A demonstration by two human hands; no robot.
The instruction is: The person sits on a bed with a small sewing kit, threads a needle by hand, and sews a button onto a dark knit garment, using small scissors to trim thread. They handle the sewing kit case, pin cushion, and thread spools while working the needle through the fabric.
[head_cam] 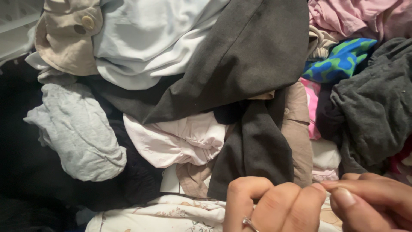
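Note:
My left hand [268, 206], with a ring on one finger, is curled at the bottom edge over a white floral cloth [171, 215]. From the right, my right hand [373, 199] meets it, fingertips pinched against the left fingertips. Both seem to pinch the floral cloth's edge between them, though the grip itself is mostly hidden. Just above the hands hangs a dark grey garment [253, 146] that runs up into a large grey piece [253, 51]. A pale pink garment [180, 137] lies to its left.
The clothes pile fills the view: a light grey knit [81, 133] at left, a beige buttoned piece [68, 38], a pale blue shirt [146, 38], a blue-green patterned cloth [343, 58], a charcoal sweater [377, 103], pink fabric [356, 15], and black cloth [25, 172].

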